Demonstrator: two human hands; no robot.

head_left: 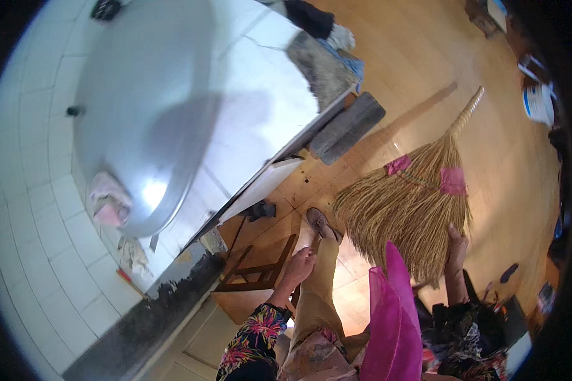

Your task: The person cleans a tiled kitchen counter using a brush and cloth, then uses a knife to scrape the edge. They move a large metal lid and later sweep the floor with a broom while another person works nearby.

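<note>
My right hand (pixel 455 248) grips a straw broom (pixel 405 205) by the edge of its bristles, thumb on top and fingers hidden behind. The broom fans out wide, with pink cloth bands (pixel 453 181) around parts of it and its bound handle (pixel 469 110) pointing away from me. Over my leg, my left hand (pixel 299 265) has its fingers curled in, with nothing visible in them. Magenta cloth (pixel 395 314) hangs in front of me, between my legs and the broom. A brown slipper (pixel 321 223) is on my foot.
Left stands a white-tiled counter (pixel 262 90) with a large metal lid (pixel 138 95) and a pink cloth (pixel 110 199). A dark grey block (pixel 348 128) is by its edge. A wooden stool (pixel 257 276) stands near my left hand. A white bucket (pixel 537 104) is at far right.
</note>
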